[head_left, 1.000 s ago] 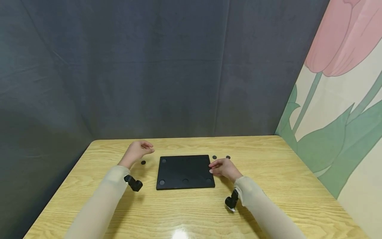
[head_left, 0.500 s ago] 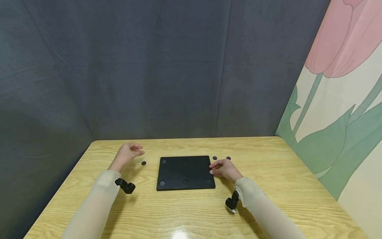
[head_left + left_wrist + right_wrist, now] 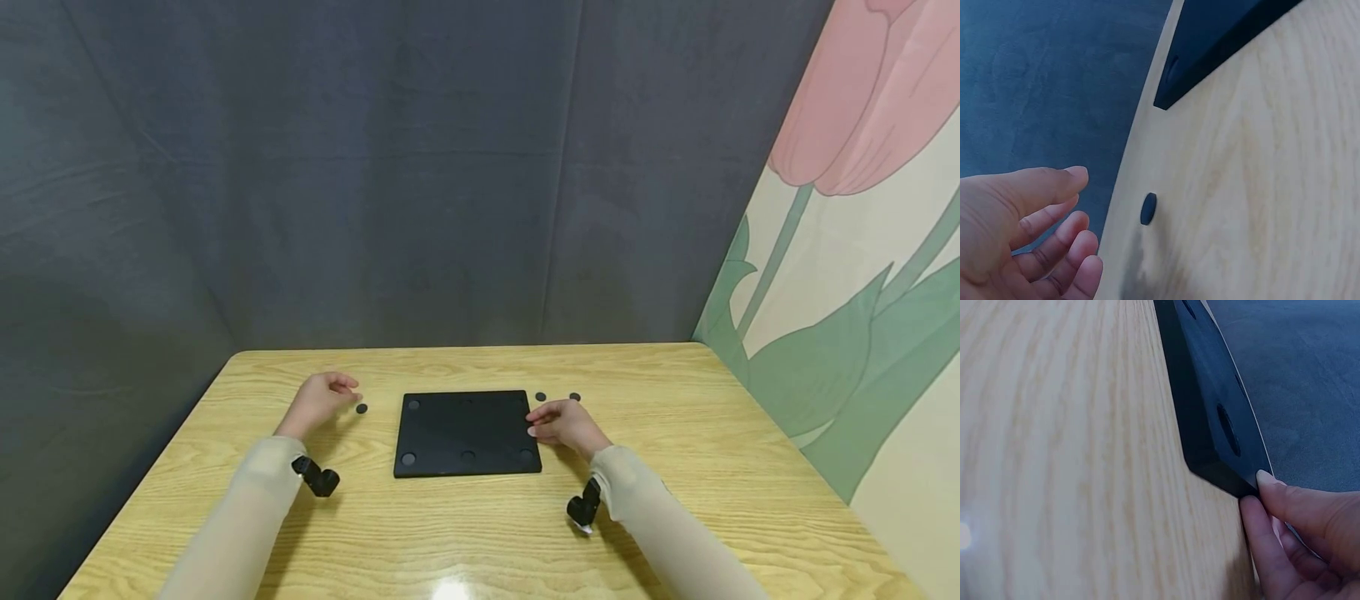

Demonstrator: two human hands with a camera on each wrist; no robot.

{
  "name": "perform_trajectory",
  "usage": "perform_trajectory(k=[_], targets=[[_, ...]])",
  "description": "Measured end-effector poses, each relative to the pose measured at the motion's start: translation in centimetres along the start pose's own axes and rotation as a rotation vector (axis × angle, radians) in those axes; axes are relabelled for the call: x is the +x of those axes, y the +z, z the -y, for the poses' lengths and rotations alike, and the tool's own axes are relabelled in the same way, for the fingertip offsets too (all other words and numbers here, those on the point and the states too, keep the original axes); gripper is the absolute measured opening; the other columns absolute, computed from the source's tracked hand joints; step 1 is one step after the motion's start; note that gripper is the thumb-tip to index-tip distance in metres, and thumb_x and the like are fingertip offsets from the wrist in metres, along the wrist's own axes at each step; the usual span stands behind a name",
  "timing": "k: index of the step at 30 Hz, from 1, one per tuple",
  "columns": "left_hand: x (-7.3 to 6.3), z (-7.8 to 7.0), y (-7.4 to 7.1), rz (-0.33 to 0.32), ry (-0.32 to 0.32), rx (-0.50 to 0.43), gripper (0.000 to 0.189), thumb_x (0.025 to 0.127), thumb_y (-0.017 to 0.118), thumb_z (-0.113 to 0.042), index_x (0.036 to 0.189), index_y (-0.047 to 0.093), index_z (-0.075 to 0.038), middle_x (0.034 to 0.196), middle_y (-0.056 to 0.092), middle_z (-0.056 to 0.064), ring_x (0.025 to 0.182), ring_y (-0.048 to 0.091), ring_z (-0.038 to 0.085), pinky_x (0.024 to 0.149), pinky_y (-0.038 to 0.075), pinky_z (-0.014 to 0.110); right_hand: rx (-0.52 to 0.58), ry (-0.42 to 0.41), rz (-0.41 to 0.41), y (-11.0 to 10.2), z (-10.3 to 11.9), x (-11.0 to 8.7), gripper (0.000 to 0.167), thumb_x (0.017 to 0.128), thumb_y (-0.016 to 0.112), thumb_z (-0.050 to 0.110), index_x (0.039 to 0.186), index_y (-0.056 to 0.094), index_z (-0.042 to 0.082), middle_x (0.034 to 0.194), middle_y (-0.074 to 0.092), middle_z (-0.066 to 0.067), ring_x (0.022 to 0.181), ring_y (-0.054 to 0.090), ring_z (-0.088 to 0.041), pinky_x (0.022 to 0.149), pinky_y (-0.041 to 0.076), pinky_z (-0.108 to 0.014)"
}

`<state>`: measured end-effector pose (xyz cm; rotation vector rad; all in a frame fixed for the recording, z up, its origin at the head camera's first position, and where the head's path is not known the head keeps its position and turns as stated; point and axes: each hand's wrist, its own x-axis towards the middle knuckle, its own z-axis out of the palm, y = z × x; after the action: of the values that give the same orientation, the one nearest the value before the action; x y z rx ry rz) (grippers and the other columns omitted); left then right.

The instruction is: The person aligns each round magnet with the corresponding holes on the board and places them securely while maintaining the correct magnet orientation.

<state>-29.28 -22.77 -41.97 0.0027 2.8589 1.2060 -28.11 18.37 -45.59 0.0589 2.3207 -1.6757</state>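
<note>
A thin black rectangular board (image 3: 467, 429) with several round spots near its edges lies on the table; whether each spot is a hollow or a set-in disc I cannot tell. At its right edge my right hand (image 3: 566, 425) grips it, thumb on the top rim and index finger against the side in the right wrist view. My left hand (image 3: 318, 404) hovers over the table left of the board, fingers loosely bent and holding nothing. Just beside its fingertips lies a small dark disc (image 3: 1149, 209). Beyond my right hand are two similar dark discs, one nearer the board (image 3: 541, 397) and another farther right (image 3: 575, 397).
The light wood-grain table (image 3: 480, 533) ends at the back against a dark grey-blue curtain (image 3: 390, 183). A wall with a painted tulip (image 3: 832, 108) stands on the right. Small black cameras are strapped to both wrists.
My left hand has moved left, away from the board, then lowered toward the single disc. My right hand has stayed at the board's right edge, and the board has not moved.
</note>
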Motion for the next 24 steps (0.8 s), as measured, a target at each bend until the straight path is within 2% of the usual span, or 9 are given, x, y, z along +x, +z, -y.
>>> perform_trajectory(k=[8, 15, 24], targets=[[0.1, 0.9, 0.6, 0.022, -0.044, -0.033, 0.030, 0.092, 0.066, -0.018, 0.115, 0.063, 0.001, 0.099, 0.063, 0.013, 0.084, 0.059, 0.023, 0.067, 0.047, 0.030, 0.014, -0.046, 0.044, -0.4, 0.2, -0.6, 0.018, 0.083, 0.071, -0.003, 0.101, 0.068, -0.004, 0.088, 0.063, -0.010, 0.075, 0.066, -0.015, 0.070, 0.058, -0.028], [0.3, 1.4, 1.2, 0.019, -0.041, -0.050, 0.027, 0.088, 0.070, -0.016, 0.108, 0.065, 0.001, 0.094, 0.065, 0.012, 0.082, 0.058, 0.022, 0.067, 0.045, 0.028, 0.011, -0.002, 0.001, -0.1, 0.1, -0.3, 0.022, 0.084, 0.069, -0.006, 0.106, 0.066, -0.006, 0.091, 0.063, -0.012, 0.077, 0.066, -0.015, 0.073, 0.058, -0.029], [0.4, 1.4, 1.7, 0.025, -0.069, -0.045, 0.023, 0.088, 0.071, -0.016, 0.105, 0.066, -0.001, 0.092, 0.063, 0.010, 0.079, 0.054, 0.020, 0.064, 0.044, 0.028, 0.002, -0.018, -0.002, 0.0, 0.2, -0.4, 0.022, 0.084, 0.069, -0.007, 0.106, 0.066, -0.007, 0.091, 0.062, -0.011, 0.075, 0.065, -0.014, 0.072, 0.058, -0.029]])
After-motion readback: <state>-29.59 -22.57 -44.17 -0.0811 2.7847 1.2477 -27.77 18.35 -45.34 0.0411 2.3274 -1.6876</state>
